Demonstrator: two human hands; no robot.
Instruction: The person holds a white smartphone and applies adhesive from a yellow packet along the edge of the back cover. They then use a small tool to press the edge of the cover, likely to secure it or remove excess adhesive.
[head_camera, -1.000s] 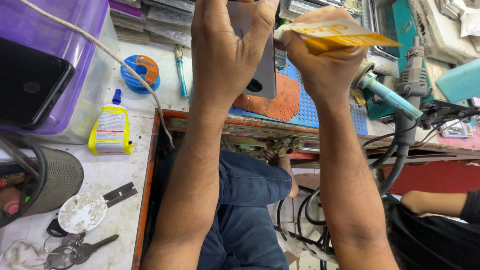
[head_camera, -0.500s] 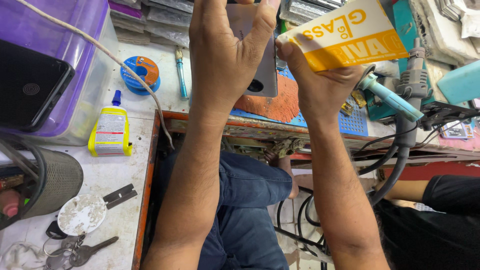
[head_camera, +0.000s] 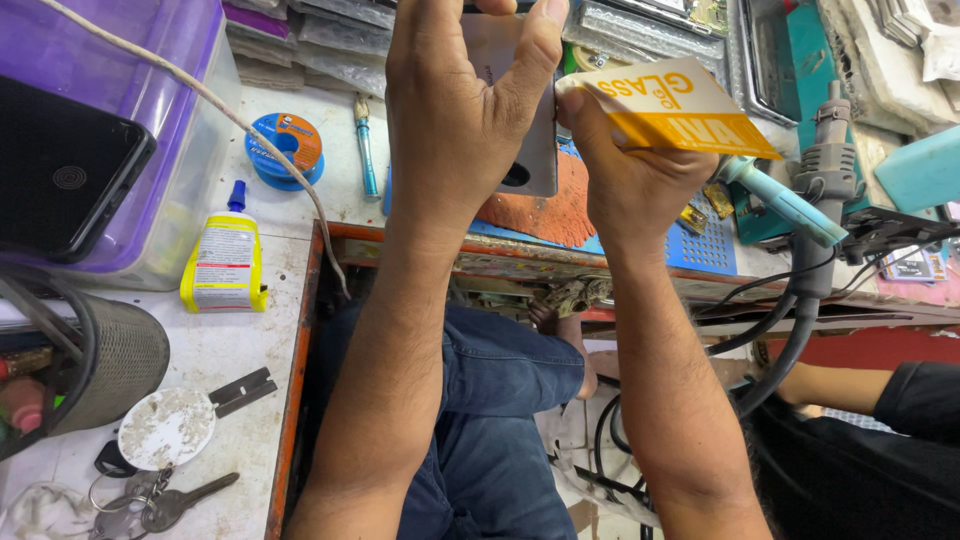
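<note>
The silver phone (head_camera: 525, 120) is held up over the far middle of the worktop (head_camera: 215, 350), back face toward the camera, its long axis running away from the person and its round camera ring at the near end. The left hand (head_camera: 460, 110) is clenched around it, thumb over the right edge and fingers wrapped across the back. Just to its right, touching the phone's right edge, the right hand (head_camera: 630, 170) pinches a flat yellow and white package (head_camera: 680, 110) by its left end; the package lies nearly level and points off to the right, so the phone sits immediately left of that grip. Both hands are equally near the phone.

Under the hands lie an orange-brown pad (head_camera: 550, 215) and a blue perforated mat (head_camera: 700, 240) by the worktop's near edge. A teal-handled tool (head_camera: 785, 205) rests to the right of them, beside a grey hose nozzle (head_camera: 825, 150). On the left stretch of worktop stand a small yellow bottle with a white label and blue cap (head_camera: 225, 265), a blue spool with an orange label (head_camera: 285, 145), and a purple translucent box (head_camera: 120, 130) with a black phone (head_camera: 65, 170) against it. Toward the near left corner are a mesh cup (head_camera: 110, 360), a round white disc (head_camera: 165, 428) and keys (head_camera: 165, 500). Another person's dark sleeve (head_camera: 900, 400) shows at the lower right.
</note>
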